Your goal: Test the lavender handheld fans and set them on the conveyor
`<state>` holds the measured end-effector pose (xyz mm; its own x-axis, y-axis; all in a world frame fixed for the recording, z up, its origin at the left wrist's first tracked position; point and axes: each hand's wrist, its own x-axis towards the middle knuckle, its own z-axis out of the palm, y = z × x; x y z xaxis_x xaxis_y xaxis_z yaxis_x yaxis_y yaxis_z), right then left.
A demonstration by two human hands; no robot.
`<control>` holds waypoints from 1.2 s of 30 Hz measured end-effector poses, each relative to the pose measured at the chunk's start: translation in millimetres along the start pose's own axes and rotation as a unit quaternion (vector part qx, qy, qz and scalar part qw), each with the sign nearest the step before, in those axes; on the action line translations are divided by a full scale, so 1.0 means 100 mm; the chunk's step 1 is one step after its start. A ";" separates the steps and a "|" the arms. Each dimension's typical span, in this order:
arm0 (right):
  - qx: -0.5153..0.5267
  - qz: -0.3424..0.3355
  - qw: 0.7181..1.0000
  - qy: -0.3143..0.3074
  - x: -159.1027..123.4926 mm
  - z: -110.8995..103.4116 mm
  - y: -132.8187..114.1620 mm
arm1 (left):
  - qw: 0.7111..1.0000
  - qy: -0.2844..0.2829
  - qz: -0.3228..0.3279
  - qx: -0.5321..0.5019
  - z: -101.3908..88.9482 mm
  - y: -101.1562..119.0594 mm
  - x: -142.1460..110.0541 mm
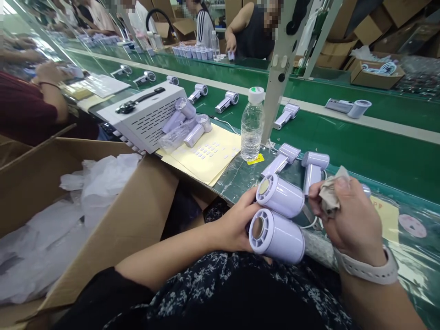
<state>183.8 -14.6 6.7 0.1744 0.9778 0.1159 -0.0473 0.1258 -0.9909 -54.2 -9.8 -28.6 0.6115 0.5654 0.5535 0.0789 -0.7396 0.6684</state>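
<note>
Two lavender handheld fans, an upper one and a lower one, are held together in my left hand. Their round heads lie side by side, grilles facing left, and my fingers hide their handles. My right hand, with a pale watch strap on the wrist, is closed on a crumpled cloth just right of the fans. Behind the hands, a lavender fan and another fan rest on the bench.
A water bottle stands beside a metal post. Yellow sheets with small white stickers lie left of it, near a grey metal box. An open carton holds plastic bags. Several fans lie on the green conveyor; co-workers sit beyond.
</note>
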 end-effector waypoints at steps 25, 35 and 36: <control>-0.406 0.007 0.800 -0.442 0.10 0.05 -0.32 | 0.891 -0.253 -0.224 -0.304 0.03 0.25 0.11; -0.087 0.045 0.995 0.033 0.10 0.04 -0.15 | 0.853 -0.059 -0.326 -0.404 0.16 0.17 -0.04; -0.053 0.037 0.997 0.040 0.11 0.02 -0.15 | 0.842 -0.031 -0.342 -0.416 0.18 0.17 -0.05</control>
<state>184.0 -5.7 22.5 0.2533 0.9665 0.0413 0.0402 0.0321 -0.9987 -41.8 -31.6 -29.3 0.6888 0.7162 -0.1125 -0.1332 0.2776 0.9514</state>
